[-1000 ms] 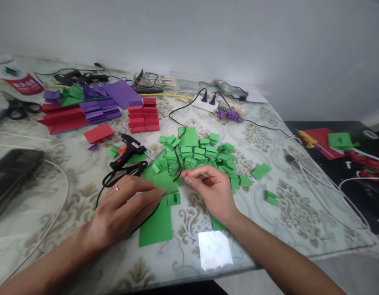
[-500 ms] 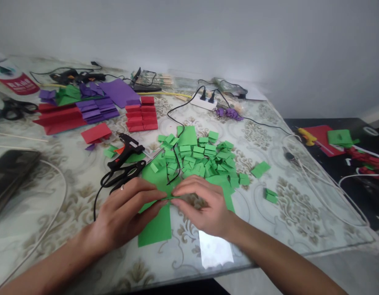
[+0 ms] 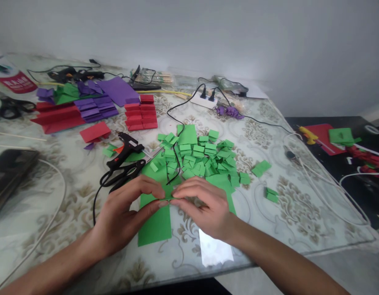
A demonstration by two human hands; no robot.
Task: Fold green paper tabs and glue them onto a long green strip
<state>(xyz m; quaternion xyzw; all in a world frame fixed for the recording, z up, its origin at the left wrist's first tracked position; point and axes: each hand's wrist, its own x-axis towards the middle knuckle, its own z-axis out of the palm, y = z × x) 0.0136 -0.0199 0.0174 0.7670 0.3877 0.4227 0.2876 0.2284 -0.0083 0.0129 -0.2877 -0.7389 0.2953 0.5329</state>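
My left hand (image 3: 126,213) and my right hand (image 3: 201,207) meet at their fingertips over the table, both pinched on a small green paper piece (image 3: 168,193) held between them. Under them lies a long green paper strip (image 3: 155,225). Just beyond my fingers spreads a pile of several folded green paper pieces (image 3: 201,157). A larger green sheet (image 3: 222,182) shows behind my right hand.
A black glue gun (image 3: 125,149) and black scissors (image 3: 122,176) lie left of the pile. Red folded pieces (image 3: 142,114), purple paper (image 3: 97,107) and a white power strip (image 3: 203,100) sit farther back. A dark phone (image 3: 8,174) is at the far left; cables run along the right.
My right hand came down from the pile to meet my left hand, and both now pinch the small green piece. My left fingers curled in from lying flat.
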